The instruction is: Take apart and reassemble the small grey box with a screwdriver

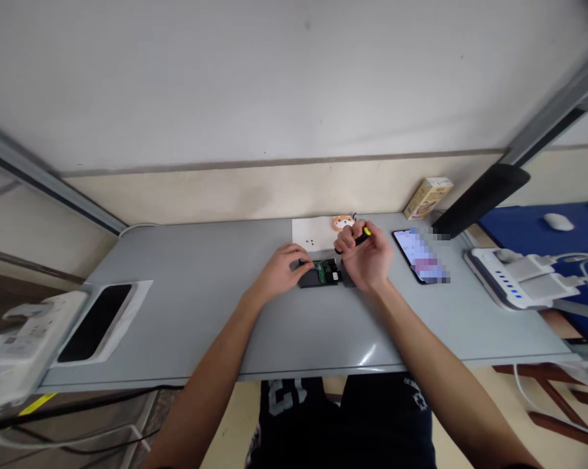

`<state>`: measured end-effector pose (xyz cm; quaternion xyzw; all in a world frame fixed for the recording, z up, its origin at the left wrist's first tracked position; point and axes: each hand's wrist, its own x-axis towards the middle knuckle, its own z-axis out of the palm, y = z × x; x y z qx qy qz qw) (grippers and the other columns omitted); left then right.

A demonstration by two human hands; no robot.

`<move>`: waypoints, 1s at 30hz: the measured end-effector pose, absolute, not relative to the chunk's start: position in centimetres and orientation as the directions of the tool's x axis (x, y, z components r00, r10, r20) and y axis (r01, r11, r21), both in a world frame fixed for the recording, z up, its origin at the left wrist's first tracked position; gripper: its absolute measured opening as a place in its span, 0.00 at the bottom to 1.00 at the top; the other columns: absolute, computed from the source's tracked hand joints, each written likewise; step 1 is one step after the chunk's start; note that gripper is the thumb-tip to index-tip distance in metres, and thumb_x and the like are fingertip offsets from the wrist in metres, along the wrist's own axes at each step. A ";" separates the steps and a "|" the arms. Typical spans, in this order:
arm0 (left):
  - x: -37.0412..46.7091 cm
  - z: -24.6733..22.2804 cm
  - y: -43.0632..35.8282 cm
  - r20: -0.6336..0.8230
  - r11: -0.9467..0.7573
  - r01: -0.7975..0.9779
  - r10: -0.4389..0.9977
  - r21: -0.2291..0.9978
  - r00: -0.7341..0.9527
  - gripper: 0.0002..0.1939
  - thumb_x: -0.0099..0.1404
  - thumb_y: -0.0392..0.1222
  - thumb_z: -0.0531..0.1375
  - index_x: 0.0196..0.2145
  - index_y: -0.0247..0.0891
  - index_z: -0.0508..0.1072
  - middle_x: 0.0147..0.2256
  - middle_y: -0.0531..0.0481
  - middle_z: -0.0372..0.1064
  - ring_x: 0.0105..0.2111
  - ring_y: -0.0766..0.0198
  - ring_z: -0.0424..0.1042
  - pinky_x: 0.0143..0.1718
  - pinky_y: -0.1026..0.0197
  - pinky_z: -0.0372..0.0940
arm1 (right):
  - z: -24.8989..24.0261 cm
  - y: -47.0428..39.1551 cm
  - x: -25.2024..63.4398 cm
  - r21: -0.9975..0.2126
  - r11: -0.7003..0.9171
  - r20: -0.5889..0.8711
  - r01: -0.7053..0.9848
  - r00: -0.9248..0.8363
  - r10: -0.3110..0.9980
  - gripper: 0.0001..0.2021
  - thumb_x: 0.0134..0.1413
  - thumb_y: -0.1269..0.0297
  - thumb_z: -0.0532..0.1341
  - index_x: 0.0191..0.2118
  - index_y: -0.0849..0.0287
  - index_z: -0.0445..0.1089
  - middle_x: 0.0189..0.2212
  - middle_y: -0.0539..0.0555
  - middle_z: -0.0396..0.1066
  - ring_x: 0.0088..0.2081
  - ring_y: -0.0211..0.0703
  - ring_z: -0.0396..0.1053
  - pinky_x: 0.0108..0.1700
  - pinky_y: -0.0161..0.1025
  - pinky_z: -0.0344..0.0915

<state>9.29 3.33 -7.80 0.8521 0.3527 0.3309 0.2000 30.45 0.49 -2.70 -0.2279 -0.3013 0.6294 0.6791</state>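
Observation:
A small black device with a green circuit board [322, 272] lies on the grey table in front of me. My left hand [288, 268] is at its left end, thumb and fingers pinched at the board's edge. In my right hand [369, 257] is a screwdriver [361, 240] with a black and yellow handle, wrapped by the fingers; its shaft points left above the device. A dark piece [348, 280] sits partly hidden under the right hand. Behind the device, several tiny dark screws [310, 242] rest on a white sheet [303, 228].
An orange-and-white animal-face item [342, 223] lies by the sheet. A lit phone [418, 255], a carton [428, 197] and a black cylinder [484, 198] are on the right. Power strips [499, 280] with plugs stand at both sides. Another phone [97, 322] lies at left.

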 end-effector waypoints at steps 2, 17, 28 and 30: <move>9.5 -8.2 3.4 0.432 -0.687 0.477 0.721 0.548 0.542 0.08 0.72 0.45 0.61 0.38 0.42 0.79 0.39 0.48 0.75 0.43 0.59 0.73 0.50 0.51 0.69 | -2.5 0.7 31.1 -0.692 0.117 0.119 -0.713 0.047 0.992 0.16 0.64 0.53 0.54 0.27 0.54 0.55 0.24 0.47 0.46 0.25 0.40 0.51 0.32 0.40 0.61; 10.6 -8.1 2.9 0.444 -0.733 0.479 0.677 0.483 0.587 0.08 0.73 0.44 0.60 0.37 0.41 0.77 0.37 0.49 0.76 0.42 0.58 0.72 0.50 0.51 0.66 | -2.5 0.8 32.2 -0.604 0.127 0.161 -0.787 0.035 0.986 0.16 0.65 0.55 0.54 0.27 0.54 0.55 0.24 0.47 0.44 0.24 0.39 0.51 0.31 0.40 0.60; 11.0 -7.0 5.3 0.417 -0.674 0.651 0.734 0.350 0.536 0.09 0.74 0.45 0.59 0.40 0.41 0.78 0.42 0.48 0.76 0.46 0.57 0.72 0.51 0.52 0.63 | -4.2 3.0 36.1 -0.461 0.182 0.128 -0.868 0.138 0.982 0.13 0.63 0.58 0.56 0.28 0.55 0.59 0.23 0.47 0.47 0.25 0.37 0.53 0.30 0.36 0.61; 12.3 -6.6 6.7 0.385 -0.685 0.676 0.721 0.270 0.577 0.10 0.74 0.46 0.59 0.41 0.41 0.78 0.41 0.47 0.75 0.47 0.56 0.71 0.51 0.52 0.62 | -4.5 3.3 36.5 -0.464 0.184 0.107 -0.866 0.151 0.983 0.12 0.64 0.59 0.55 0.28 0.55 0.58 0.23 0.46 0.47 0.24 0.37 0.53 0.30 0.37 0.61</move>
